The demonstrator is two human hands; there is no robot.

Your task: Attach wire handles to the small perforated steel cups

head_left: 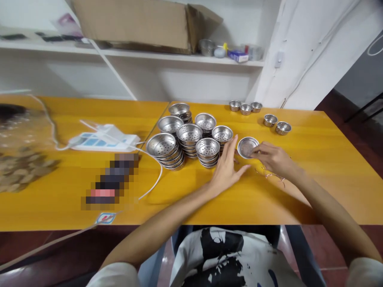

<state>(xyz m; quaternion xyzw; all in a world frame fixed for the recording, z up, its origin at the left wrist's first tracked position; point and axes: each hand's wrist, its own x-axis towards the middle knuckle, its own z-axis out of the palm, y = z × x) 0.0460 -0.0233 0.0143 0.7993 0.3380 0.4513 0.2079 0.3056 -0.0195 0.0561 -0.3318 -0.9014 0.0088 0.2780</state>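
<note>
My right hand [273,158] pinches the rim of a single round steel strainer cup [247,146] lying on the yellow table [314,187]. My left hand [227,167] rests flat beside it with fingers stretched out, its fingertips touching the nearest of several stacks of perforated steel strainer cups [191,141]. A thin bent wire [271,174] lies on the table under my right wrist.
Small steel cups stand apart: three at the back [245,107], two to the right [277,123]. A white power strip [103,141] with its cable lies left of the stacks. A clear bag of brown pieces [20,159] sits far left. A cardboard box [140,24] is on the shelf.
</note>
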